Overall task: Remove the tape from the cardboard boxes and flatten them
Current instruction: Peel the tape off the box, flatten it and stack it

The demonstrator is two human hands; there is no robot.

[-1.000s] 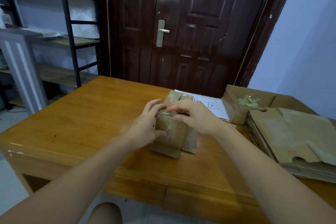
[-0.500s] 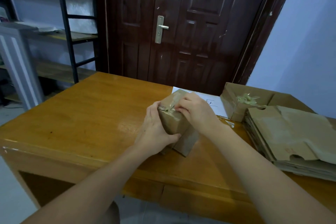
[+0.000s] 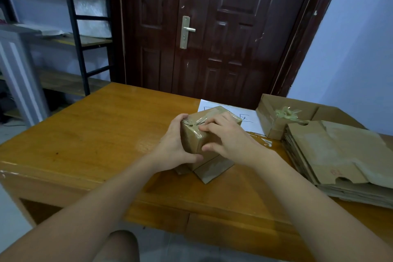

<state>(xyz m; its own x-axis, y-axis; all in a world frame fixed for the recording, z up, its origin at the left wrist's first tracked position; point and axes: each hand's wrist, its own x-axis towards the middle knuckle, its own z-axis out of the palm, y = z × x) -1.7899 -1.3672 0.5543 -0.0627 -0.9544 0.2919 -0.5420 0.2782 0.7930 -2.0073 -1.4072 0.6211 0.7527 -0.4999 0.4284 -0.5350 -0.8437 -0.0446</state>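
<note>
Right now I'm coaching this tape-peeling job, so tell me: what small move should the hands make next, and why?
Probably pull the loosened tape back along the top of the small box. The right hand has its fingertips on the crinkled strip at the top edge, the left hand grips the box's side to steady it, and the tape looks only partly lifted, so the box cannot be flattened yet.
</note>
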